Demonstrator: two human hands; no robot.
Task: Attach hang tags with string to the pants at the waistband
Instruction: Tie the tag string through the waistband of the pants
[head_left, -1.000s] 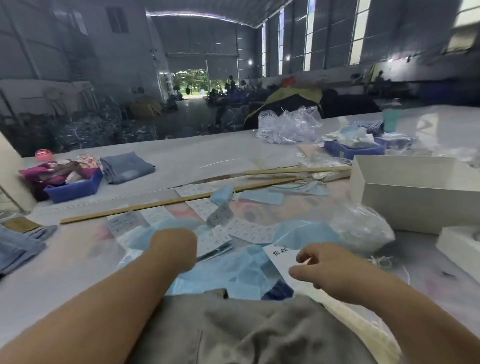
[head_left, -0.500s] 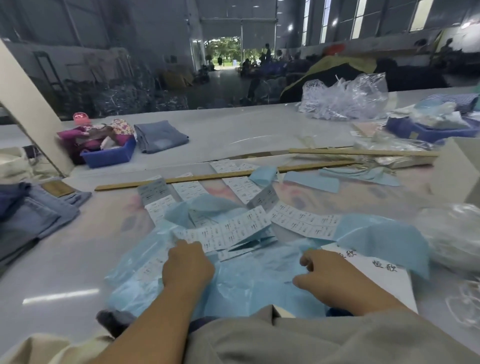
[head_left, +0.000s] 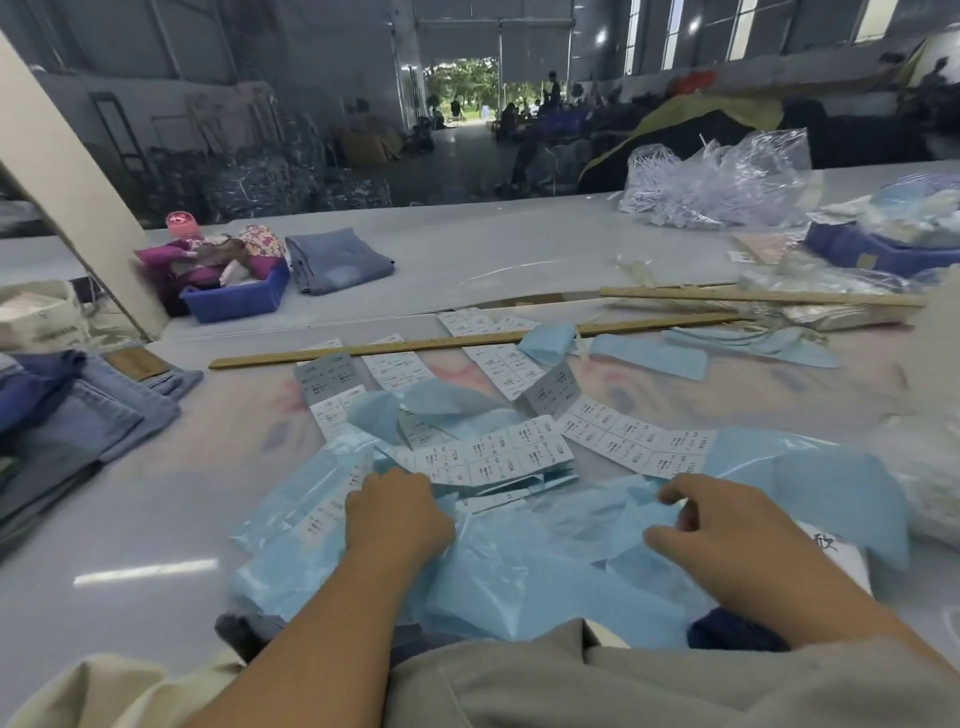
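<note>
Two hands work a heap of pale blue sheets (head_left: 519, 577) on your tabletop (head_left: 130, 519): your left hand (head_left: 397, 512) curled, contents hidden; your right hand (head_left: 727, 530) loosely open above. Printed tag strips (head_left: 493, 457) lie just beyond; folded jeans (head_left: 78, 415) sit far left.

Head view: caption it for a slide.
Both hands, left and right, sort printed label sheets on blue paper.

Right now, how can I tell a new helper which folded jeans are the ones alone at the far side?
Start at the blue bin far left on the grey table. The folded jeans lie directly right of it, a single faded pair, unlike the jeans stack at the near left edge.
</note>
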